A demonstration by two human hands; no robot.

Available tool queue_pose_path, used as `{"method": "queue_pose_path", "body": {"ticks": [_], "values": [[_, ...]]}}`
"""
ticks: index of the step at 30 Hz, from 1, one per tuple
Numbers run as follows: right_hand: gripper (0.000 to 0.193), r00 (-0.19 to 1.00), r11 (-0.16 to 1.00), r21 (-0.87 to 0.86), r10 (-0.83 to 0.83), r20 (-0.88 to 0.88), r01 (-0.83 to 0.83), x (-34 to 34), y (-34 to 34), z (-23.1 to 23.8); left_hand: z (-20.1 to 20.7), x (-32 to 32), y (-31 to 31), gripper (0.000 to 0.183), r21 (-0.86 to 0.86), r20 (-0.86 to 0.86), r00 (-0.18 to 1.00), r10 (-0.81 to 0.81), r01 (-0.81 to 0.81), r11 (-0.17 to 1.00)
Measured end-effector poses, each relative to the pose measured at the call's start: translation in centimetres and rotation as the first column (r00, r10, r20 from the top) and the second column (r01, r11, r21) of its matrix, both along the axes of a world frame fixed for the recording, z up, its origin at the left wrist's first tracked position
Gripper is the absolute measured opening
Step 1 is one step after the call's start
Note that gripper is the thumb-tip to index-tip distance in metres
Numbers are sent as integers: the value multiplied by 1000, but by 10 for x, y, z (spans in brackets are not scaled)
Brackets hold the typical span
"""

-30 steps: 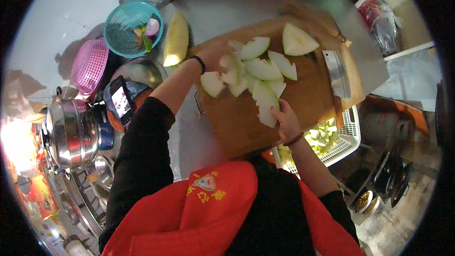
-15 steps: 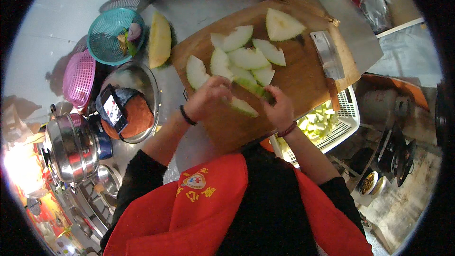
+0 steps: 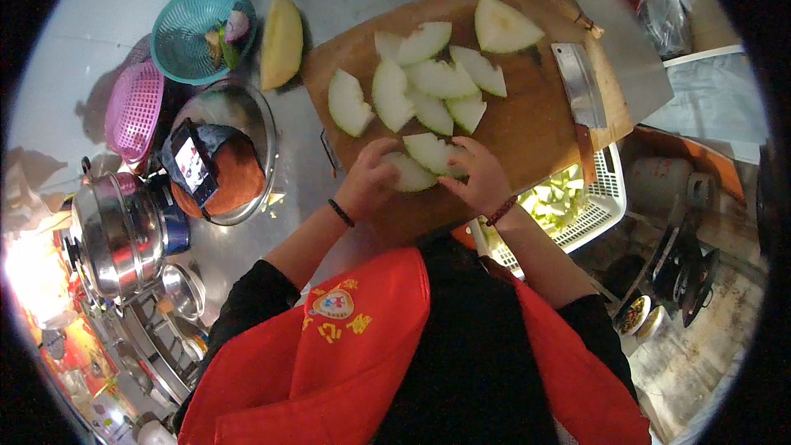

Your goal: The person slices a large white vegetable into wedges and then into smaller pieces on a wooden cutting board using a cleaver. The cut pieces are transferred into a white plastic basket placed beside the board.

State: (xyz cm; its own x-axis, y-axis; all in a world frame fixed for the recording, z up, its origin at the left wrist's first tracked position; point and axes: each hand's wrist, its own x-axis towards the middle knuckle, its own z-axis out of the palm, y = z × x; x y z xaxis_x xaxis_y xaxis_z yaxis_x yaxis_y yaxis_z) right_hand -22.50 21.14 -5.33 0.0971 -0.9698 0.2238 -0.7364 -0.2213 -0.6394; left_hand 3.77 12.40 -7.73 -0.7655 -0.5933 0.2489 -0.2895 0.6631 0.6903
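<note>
Near the close edge of the wooden cutting board [image 3: 527, 136], my right hand [image 3: 482, 179] has thumb and fingers closed on a pale winter melon slice [image 3: 428, 148] with a green rind edge. That slice overlaps a second melon slice [image 3: 410, 175], whose left end is held by my left hand [image 3: 372, 181] with curled fingers. Beyond my hands lie several more melon slices [image 3: 394, 97], some overlapping. A thick melon wedge [image 3: 504, 25] rests at the board's far right. The cleaver [image 3: 579, 86] lies flat along the right side, apart from both hands.
A white basket [image 3: 614, 189] of cut melon pieces stands below the board's right side. To the left are a large melon wedge [image 3: 282, 41], a teal basket [image 3: 169, 49], a pink basket [image 3: 136, 111], a phone [image 3: 192, 166] over a metal basin, and a steel pot [image 3: 115, 235].
The slice in my right hand has turned from rind-up to lying flatter, over the near slice. My left hand has lowered onto the near slice. The whole view has shifted slightly.
</note>
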Motion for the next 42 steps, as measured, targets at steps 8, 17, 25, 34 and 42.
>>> {"method": "queue_pose_path", "body": {"ticks": [8, 17, 25, 34, 42], "values": [[60, 983, 916, 358, -162, -80, 180, 13, -9, 3, 21, 1, 26, 69, 80, 242, 913, 329, -356, 931], [50, 992, 991, 125, 53, -116, -38, 39, -10, -9, 23, 0, 29, 82, 168, 234, 892, 387, -429, 887], [44, 986, 987, 6, 163, 29, -163, 68, -15, -5, 18, 8, 32, 65, 134, 178, 937, 301, -326, 936], [72, 971, 927, 368, 21, -237, 70, 65, -28, 17, 10, 26, -7, 55, 131, 114, 978, 176, -190, 973], [59, 914, 915, 396, 93, -396, 78, 75, -20, 23, 39, 17, -161, 92, -189, 564, 826, 1, 127, 974]]}}
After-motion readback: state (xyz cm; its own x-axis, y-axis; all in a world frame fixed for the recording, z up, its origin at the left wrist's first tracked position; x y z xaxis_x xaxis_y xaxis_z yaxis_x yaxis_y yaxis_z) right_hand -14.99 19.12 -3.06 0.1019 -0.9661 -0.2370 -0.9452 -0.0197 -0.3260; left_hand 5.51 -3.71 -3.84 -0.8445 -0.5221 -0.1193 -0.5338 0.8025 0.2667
